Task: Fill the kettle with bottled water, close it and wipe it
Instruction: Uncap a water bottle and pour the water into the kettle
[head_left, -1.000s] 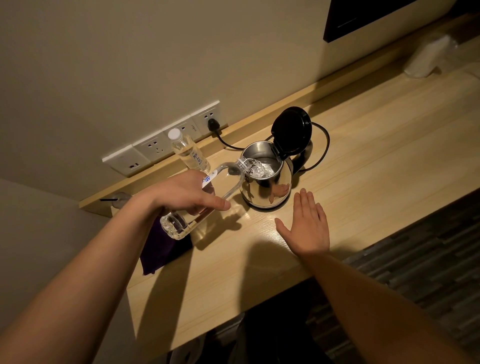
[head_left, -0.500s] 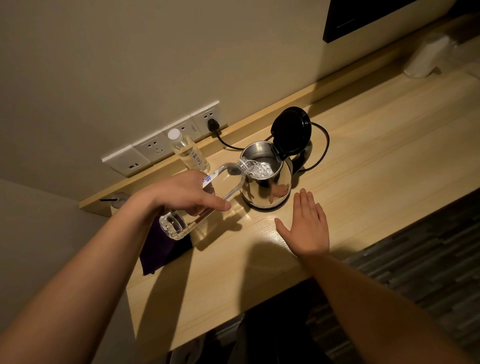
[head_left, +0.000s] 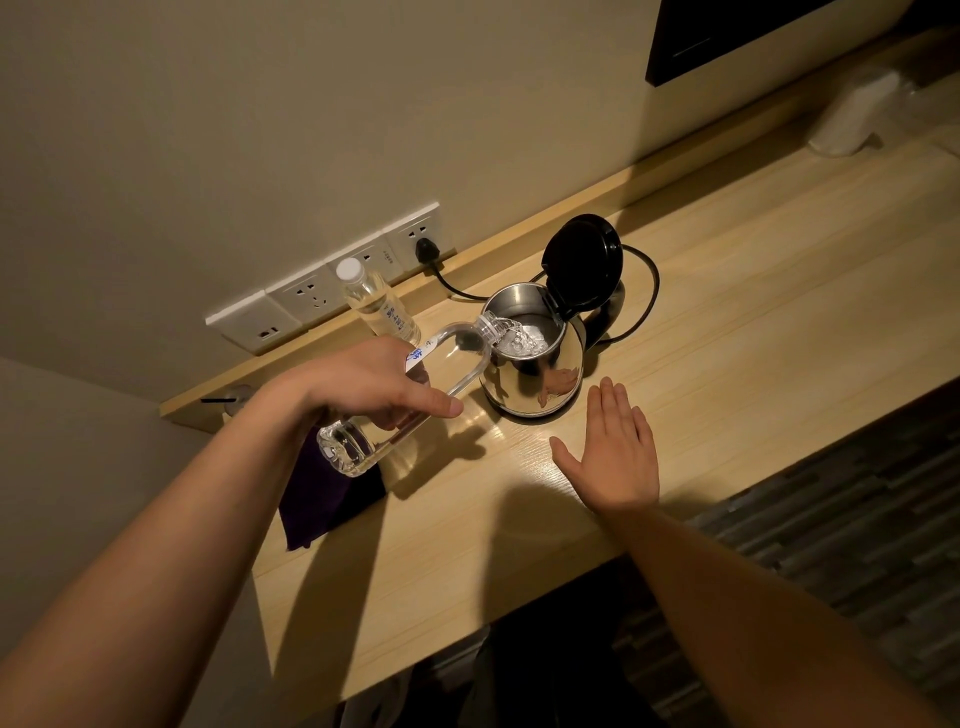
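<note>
A steel kettle (head_left: 540, 382) stands on the wooden desk (head_left: 753, 332), its black lid (head_left: 584, 262) hinged up. My left hand (head_left: 363, 384) grips a clear water bottle (head_left: 452, 358) tipped on its side, mouth over the kettle's rim. Water runs from it into the kettle. My right hand (head_left: 613, 452) lies flat on the desk just in front of the kettle, fingers apart, holding nothing. A dark purple cloth (head_left: 322, 499) lies on the desk under my left wrist, partly hidden.
A second capped bottle (head_left: 376, 301) stands upright by the wall sockets (head_left: 322, 291). The kettle's black cord (head_left: 644, 291) loops behind it to a plug (head_left: 427, 250). A white object (head_left: 852, 117) sits at the far right of the desk.
The tipped bottle's base has risen slightly and it holds less water. My right hand has stayed flat on the desk.
</note>
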